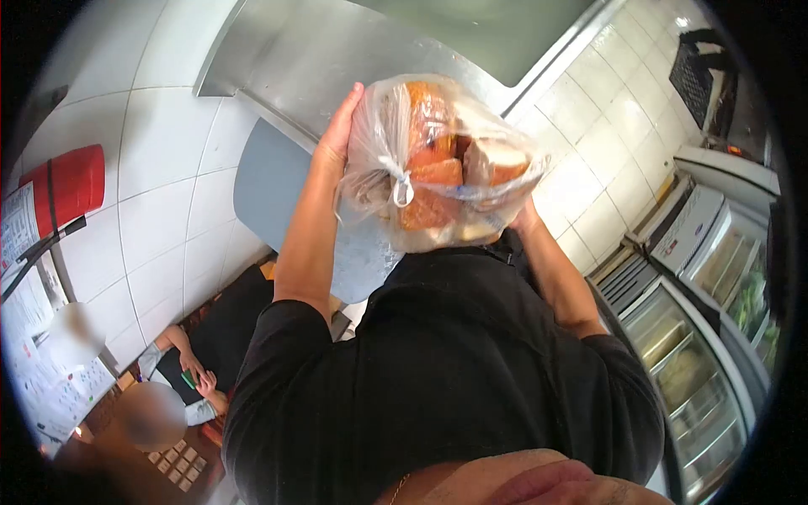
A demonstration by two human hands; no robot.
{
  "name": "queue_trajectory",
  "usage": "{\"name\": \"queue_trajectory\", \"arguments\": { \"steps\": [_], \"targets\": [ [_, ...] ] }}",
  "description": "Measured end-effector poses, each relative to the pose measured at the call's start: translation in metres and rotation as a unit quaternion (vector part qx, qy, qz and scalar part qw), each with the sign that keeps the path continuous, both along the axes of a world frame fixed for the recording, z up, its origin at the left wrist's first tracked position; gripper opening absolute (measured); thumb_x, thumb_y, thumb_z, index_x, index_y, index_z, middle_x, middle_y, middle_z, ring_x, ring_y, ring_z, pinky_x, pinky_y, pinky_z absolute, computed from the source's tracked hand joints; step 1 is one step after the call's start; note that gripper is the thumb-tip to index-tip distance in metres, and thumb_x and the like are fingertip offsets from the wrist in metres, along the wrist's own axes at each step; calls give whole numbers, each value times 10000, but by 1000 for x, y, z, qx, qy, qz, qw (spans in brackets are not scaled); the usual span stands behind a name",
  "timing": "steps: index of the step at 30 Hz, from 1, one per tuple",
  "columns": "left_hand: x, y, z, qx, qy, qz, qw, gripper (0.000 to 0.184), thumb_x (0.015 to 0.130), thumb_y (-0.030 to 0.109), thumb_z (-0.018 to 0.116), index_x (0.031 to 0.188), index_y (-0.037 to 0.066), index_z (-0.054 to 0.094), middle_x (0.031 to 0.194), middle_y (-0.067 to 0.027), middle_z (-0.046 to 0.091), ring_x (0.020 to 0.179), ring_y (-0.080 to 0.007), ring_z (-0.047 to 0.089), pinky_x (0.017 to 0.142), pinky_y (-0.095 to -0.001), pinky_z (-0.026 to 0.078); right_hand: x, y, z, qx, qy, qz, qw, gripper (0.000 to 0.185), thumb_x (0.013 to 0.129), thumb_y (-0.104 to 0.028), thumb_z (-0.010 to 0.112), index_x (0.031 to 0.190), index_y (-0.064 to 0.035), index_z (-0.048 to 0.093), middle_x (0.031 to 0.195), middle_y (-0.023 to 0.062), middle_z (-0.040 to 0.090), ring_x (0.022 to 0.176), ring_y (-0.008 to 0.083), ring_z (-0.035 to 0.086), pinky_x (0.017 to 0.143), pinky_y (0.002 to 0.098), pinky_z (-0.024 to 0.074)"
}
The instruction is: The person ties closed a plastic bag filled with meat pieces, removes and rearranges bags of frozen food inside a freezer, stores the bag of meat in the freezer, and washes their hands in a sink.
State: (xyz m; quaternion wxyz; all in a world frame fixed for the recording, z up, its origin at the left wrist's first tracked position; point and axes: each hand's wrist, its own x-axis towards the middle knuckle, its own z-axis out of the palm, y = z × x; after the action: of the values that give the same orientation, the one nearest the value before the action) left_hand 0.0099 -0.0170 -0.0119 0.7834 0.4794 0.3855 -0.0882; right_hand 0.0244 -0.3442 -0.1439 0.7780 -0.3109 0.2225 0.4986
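A clear plastic bag [374,143] is held up in front of my chest, knotted at the side with a white tie. Through the film show large chunks with brown crusts and pale cut faces, which look like bread [433,172]. My left hand [341,124] grips the bag at its left side, thumb and finger edge visible, the other fingers behind it. At the lower right my right hand [525,220] supports the bag; most of its fingers are hidden behind the plastic.
Beyond the bag is a stainless steel counter [295,63] with a sink basin [497,34]. A grey-blue panel or bin [265,181] stands below it. Glass-fronted fridges [686,362] line the right. A red object [74,189] hangs at left; a seated person's hands [198,377] hold something green.
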Motion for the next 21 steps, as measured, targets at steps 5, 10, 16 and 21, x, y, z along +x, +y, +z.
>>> {"name": "queue_trajectory", "arguments": {
  "steps": [5,10,16,21],
  "targets": [
    [-18,8,-16,25,-76,-43,996,693,929,630,504,1291,45,586,1261,-107,626,1134,-234,603,1003,-379,466,-22,-4,-23,93,-10,-118,989,567,972,-454,464,1305,0,526,1236,187,608,1097,288,616,950,456,520],
    [-39,11,-7,119,-138,-100,978,685,942,615,486,1293,34,581,1277,-117,610,1137,-243,590,989,-388,471,-19,-1,-22,83,-59,-125,987,549,974,-439,469,1296,1,532,1230,183,610,1091,282,618,943,449,522],
    [-48,-44,2,-79,-129,24,988,622,986,541,413,1299,25,560,1210,-138,643,1088,-255,617,957,-414,493,-11,-7,-25,92,-79,-138,983,528,976,-421,474,1285,2,539,1223,179,614,1085,274,620,935,440,525],
    [-45,-37,-36,-160,-163,2,974,672,937,619,446,1221,33,612,1119,-145,660,1013,-300,633,894,-438,522,-11,-11,-35,111,-76,-156,979,510,978,-406,479,1277,2,545,1217,175,617,1080,267,622,928,433,528]
  ]
}}
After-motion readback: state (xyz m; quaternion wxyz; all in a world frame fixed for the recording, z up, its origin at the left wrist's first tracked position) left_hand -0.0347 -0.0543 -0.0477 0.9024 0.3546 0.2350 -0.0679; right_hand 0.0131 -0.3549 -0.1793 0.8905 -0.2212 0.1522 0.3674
